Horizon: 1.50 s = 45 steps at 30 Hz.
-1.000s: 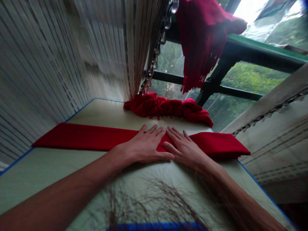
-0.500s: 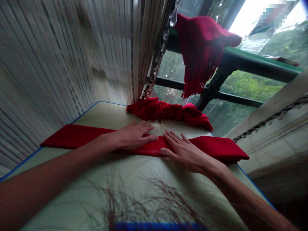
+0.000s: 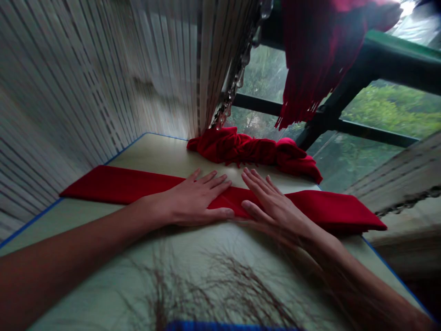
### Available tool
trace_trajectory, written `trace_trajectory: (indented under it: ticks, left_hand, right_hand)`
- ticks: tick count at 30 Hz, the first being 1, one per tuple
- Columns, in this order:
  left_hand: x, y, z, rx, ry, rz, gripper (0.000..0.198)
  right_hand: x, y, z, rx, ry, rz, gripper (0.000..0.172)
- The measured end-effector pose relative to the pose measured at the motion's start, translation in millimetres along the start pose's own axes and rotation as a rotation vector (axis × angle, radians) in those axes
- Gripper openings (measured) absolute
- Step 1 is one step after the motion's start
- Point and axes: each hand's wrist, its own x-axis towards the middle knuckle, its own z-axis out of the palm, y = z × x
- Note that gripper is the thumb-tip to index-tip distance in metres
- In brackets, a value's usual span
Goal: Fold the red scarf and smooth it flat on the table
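Left hand (image 3: pixel 198 200), right hand (image 3: pixel 275 204) now slightly apart

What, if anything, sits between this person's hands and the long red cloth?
Nothing visible: the left hand and right hand lie directly on the folded red cloth. A bunched red cloth lies beyond them, not in the way.

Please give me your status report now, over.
Left grip, right grip: open, flat on folded red cloth band. Bunched red fabric lies beyond, apart from it.
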Motion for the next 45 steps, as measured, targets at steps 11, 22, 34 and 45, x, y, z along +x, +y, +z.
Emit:
trace_trajectory:
  ticks: [11,22,34,45]
  left_hand:
    - [0,-2,0.5,0.014,0.000,0.015,0.090]
    - [-1,0,-1.8,0.035,-0.028,0.014,0.090]
    - [-1,0,-3.1,0.034,-0.030,-0.008,0.091]
    - [-1,2,-3.2,0.056,-0.045,-0.017,0.089]
  right_hand:
    - [0,5,0,0.043,-0.059,0.065,0.081]
    - [-1,10,-2,0.036,-0.034,0.060,0.079]
    - [0,6,0,0.029,-0.052,0.041,0.076]
    - [-1,7,-3,0.043,-0.052,0.023,0.074]
